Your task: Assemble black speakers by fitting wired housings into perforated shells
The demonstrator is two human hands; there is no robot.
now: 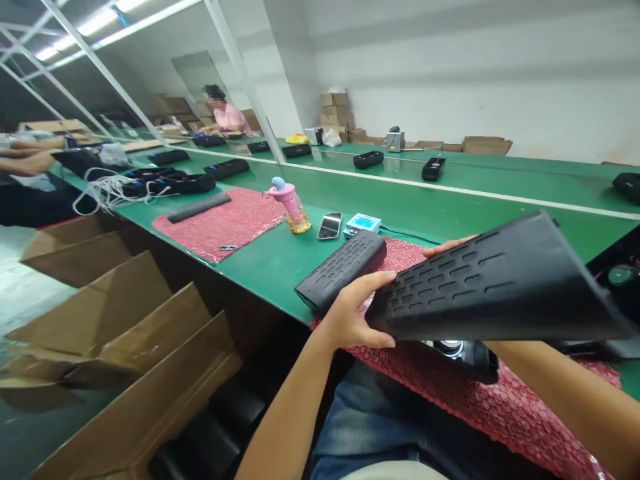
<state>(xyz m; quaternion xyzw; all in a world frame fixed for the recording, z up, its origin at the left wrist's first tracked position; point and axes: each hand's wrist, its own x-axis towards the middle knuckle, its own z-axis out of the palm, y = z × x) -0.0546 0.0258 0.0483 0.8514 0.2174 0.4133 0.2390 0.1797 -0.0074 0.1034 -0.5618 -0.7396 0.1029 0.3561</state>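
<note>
A long black perforated speaker grille cover (493, 283) is raised close in front of me over a red bubble-wrap sheet (480, 400). My left hand (353, 313) grips its left end, thumb underneath and fingers on the rim. My right hand (445, 248) shows only fingertips behind the cover's top edge, resting against it. A second black perforated speaker body (343, 269) lies on the green table (270, 260) just left of the cover. Under the cover sits a black speaker chassis (463, 353), partly hidden.
A pink bottle (291, 203), a phone (330, 225) and a small blue meter (363, 224) stand behind the speaker. Another red sheet (225, 223) lies to the left. Open cardboard boxes (125, 333) sit below the table edge. Other people work far left and at the back.
</note>
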